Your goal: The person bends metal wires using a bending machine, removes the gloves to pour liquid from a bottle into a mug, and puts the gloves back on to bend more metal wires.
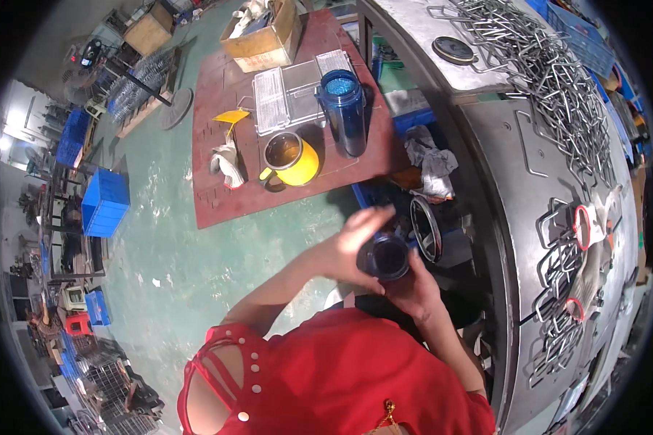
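Note:
I hold a dark round cup point(389, 257) in front of my chest, its open mouth facing up. My left hand point(347, 245) wraps its left side, with the fingers reaching over the top edge. My right hand point(416, 285) grips it from below and from the right. Just to the right of the cup sits a round metal-rimmed ring or lid point(426, 229); whether it touches the cup I cannot tell. My red top fills the lower middle of the view.
Ahead stands a reddish-brown table point(225, 199) with a yellow mug point(292, 159), a blue see-through tumbler point(343, 109), wire mesh trays point(286, 101), a cardboard box point(265, 38) and a white rag point(228, 164). To the right, a curved metal bench point(500, 145) carries several bent wire frames point(551, 72) and work gloves point(591, 250). Blue crates point(105, 203) stand at the left.

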Demonstrator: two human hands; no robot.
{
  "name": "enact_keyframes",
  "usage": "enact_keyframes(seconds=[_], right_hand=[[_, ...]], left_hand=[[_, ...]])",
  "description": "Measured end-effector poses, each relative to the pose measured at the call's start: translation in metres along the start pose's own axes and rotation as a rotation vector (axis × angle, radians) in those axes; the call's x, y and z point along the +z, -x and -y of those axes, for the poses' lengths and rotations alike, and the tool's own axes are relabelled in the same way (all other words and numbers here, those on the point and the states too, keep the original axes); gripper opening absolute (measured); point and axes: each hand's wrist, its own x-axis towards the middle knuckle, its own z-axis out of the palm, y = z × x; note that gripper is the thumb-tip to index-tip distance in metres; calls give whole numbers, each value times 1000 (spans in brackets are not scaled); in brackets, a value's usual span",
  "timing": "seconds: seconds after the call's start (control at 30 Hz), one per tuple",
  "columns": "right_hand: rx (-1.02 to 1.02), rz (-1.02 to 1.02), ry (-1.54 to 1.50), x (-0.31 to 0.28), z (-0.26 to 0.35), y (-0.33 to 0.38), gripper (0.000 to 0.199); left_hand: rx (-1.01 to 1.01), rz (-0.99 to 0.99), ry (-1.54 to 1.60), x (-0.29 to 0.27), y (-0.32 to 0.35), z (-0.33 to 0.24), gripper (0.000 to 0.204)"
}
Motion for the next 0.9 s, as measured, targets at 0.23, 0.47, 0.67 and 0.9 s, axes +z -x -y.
enact_keyframes(seconds=[0.23, 0.47, 0.67, 0.9], right_hand=[[-473, 226, 324, 59, 62, -24, 62], [-1011, 172, 981, 180, 143, -132, 72], [-1162, 388, 2119, 215, 168, -154, 87], [-752, 728, 2410, 256, 196, -163, 88]], left_hand=[[-270, -942, -73, -27, -85, 92, 126], [-151, -1128, -156, -66, -138, 90, 138], [-169, -997, 272, -77, -148, 94, 100], [-327, -933, 137, -79, -148, 93, 97]])
